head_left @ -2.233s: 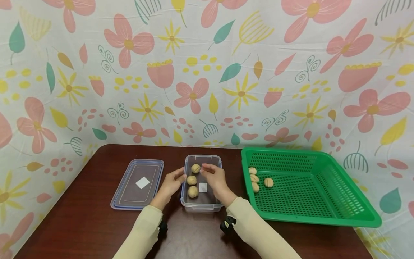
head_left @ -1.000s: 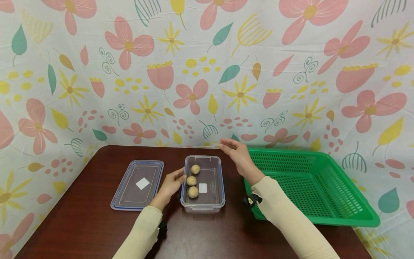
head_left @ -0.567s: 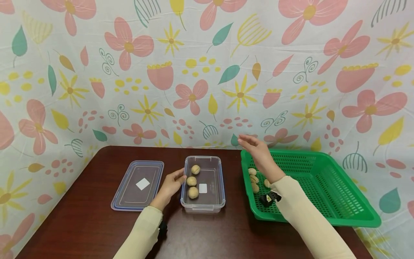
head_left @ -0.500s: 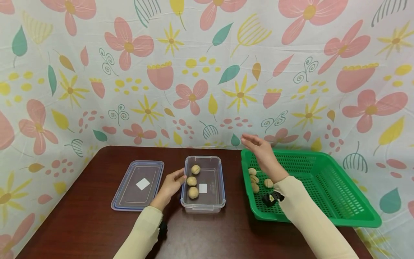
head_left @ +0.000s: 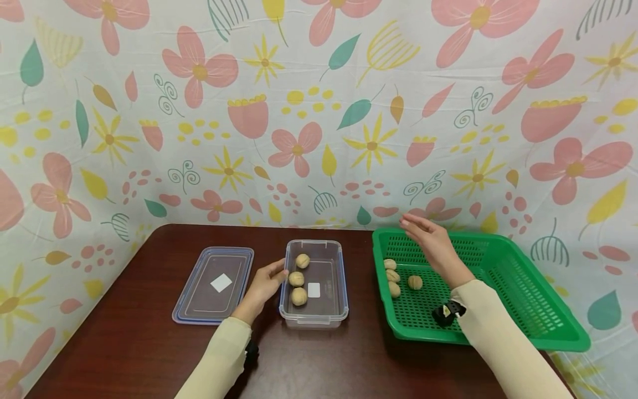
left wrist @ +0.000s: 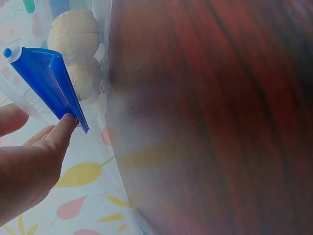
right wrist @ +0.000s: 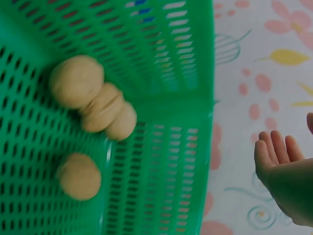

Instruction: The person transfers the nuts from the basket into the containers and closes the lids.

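Observation:
My left hand (head_left: 262, 287) stays at the left rim of a clear plastic container (head_left: 326, 277), its fingertips touching that side. In the left wrist view a fingertip touches the container's blue side latch (left wrist: 49, 78), with the thumb apart from it. Three walnuts (head_left: 299, 296) line the container's left side. My right hand (head_left: 432, 244) hovers above the green plastic basket (head_left: 488, 339), fingers extended and holding nothing visible. Beneath it, several walnuts (right wrist: 78, 81) lie in the basket; a single walnut (right wrist: 79, 176) sits apart from the cluster.
A clear lid (head_left: 211, 299) with a blue seal lies flat on the dark wooden table (head_left: 299, 366), left of the container. Behind the table hangs a flower-patterned cloth (head_left: 319, 111). Both wrists wear a small black device (head_left: 448, 312).
My right hand has moved from over the container, up and rightwards, to above the basket. My left hand holds its place at the container. The three walnuts inside have not moved.

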{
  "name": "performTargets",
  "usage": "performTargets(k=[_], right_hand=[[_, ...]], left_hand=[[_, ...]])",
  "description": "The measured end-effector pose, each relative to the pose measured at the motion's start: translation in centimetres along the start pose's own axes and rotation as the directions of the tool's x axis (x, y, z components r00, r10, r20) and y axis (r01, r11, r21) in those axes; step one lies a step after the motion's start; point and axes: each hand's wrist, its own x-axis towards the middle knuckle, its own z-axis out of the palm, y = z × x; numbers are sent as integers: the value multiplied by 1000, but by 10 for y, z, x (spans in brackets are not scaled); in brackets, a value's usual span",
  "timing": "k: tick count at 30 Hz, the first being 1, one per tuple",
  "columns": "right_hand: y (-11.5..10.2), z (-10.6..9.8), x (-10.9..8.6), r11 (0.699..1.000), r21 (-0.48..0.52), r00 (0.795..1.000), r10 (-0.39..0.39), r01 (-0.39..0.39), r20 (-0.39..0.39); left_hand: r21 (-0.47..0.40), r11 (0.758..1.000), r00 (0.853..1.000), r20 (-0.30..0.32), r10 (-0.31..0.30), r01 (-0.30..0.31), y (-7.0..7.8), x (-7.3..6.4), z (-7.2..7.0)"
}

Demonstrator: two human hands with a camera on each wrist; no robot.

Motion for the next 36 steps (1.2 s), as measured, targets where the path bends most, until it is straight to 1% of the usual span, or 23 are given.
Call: performTargets(k=[2,6,12,20,24,27,31,36], right_hand=[[3,-6,-1,1000,10,1000,11,-11,13],[10,-18,0,1000,-3,999,28,-28,37],[23,-34,4,997,-71,997,48,-44,61],[39,-53,10,994,-69,988,94,-86,120],[46,-63,14,994,-68,978,102,-91,180],[51,-70,16,991,-94,968,117,-98,224],[59,-79,18,982,-144,954,155,-120,258],[68,-88,18,972,-173,939,202,-158,278]], left_hand=[[7,1000,1000,-2,-2,2,1,0,0],[4,1000,1000,1,-7,7,2,0,0],[8,1000,1000,0,7,-7,2,1,-1],[-1,1000,1000,5,3,-3,1,0,-1],[-9,1000,1000,7,10,-10,0,0,0],[-14,1000,1000,7,14,-14,0,1,0],[-19,1000,1000,10,14,-14,-1,1,0],[-16,1000,1000,10,12,-12,-1,1,-1]])
